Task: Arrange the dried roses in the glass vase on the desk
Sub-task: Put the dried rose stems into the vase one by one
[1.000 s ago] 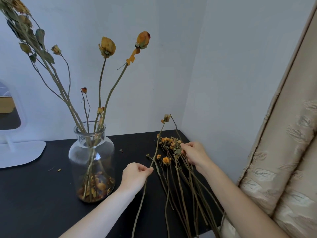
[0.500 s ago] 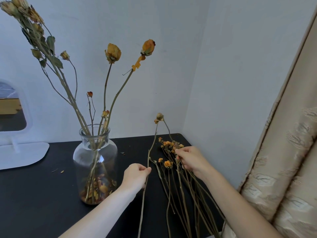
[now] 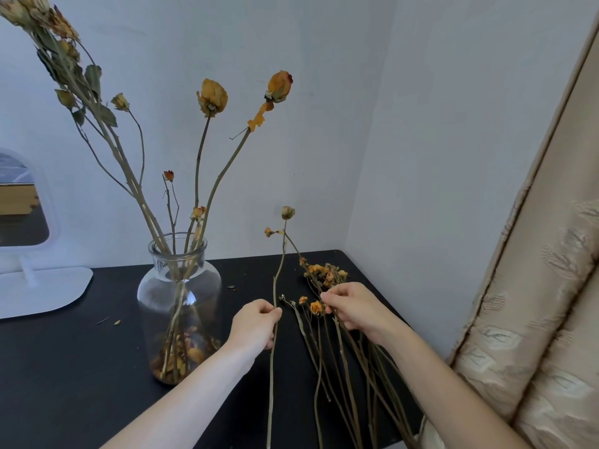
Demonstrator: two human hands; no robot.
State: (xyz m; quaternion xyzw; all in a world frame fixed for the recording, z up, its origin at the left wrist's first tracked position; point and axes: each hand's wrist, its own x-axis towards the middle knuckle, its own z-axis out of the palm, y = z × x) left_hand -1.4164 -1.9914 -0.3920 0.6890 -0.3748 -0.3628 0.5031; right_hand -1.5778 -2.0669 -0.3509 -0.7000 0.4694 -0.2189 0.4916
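Gripping a raised stem, left fingers hover near the vase; right fingers pinch desk-edge stems.

A white-framed stand mirror stands far left; a beige patterned curtain hangs at right.

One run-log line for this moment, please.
left hand: pinches single rose stem, upright | right hand: grips stems of bunch on desk | glass vase: holds several roses | single rose stem: outside vase
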